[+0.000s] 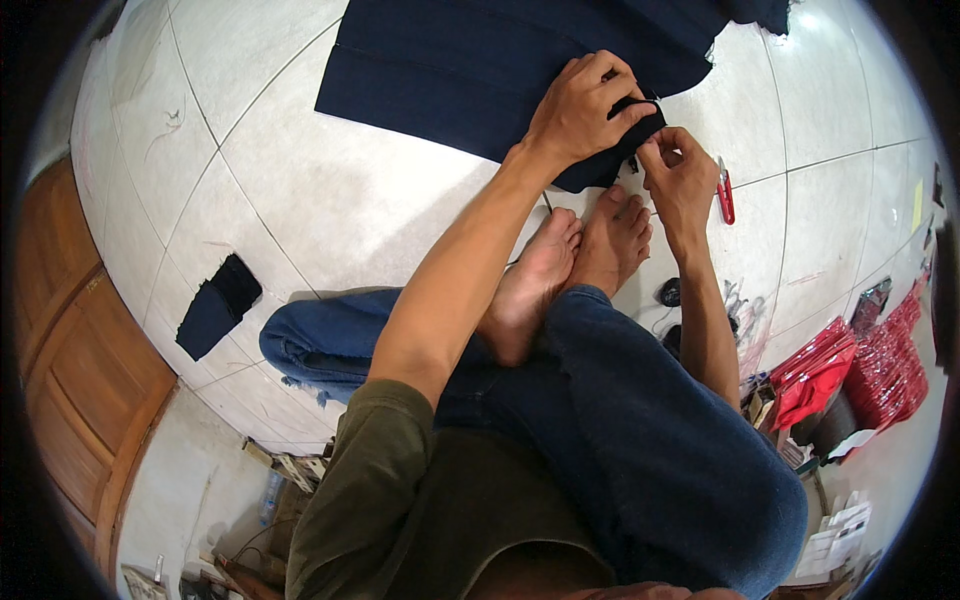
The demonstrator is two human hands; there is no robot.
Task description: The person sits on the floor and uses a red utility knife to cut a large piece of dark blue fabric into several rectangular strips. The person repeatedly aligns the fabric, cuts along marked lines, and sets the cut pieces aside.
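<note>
A large piece of dark navy cloth (pixel 450 85) lies spread over the floor in front of my feet. Its near right end is gathered up in my left hand (pixel 590 108), with fingers bent and thumb pressed on the folded edge. Close by on the right, the fingertips of my right hand (pixel 683 180) are pinched together at the rim of the same fold. Whether they grip the cloth or something small such as a thread is too fine to see. Red-handled snips (pixel 725 195) rest on the tiles just right of my right hand.
A small folded dark cloth piece (pixel 220 305) lies on the tiled floor to the left. Shiny red packets (pixel 885 370) are piled at the right, near small black items (pixel 670 292). A wooden door (pixel 85 370) stands at the far left. My bare feet (pixel 540 265) are below the cloth.
</note>
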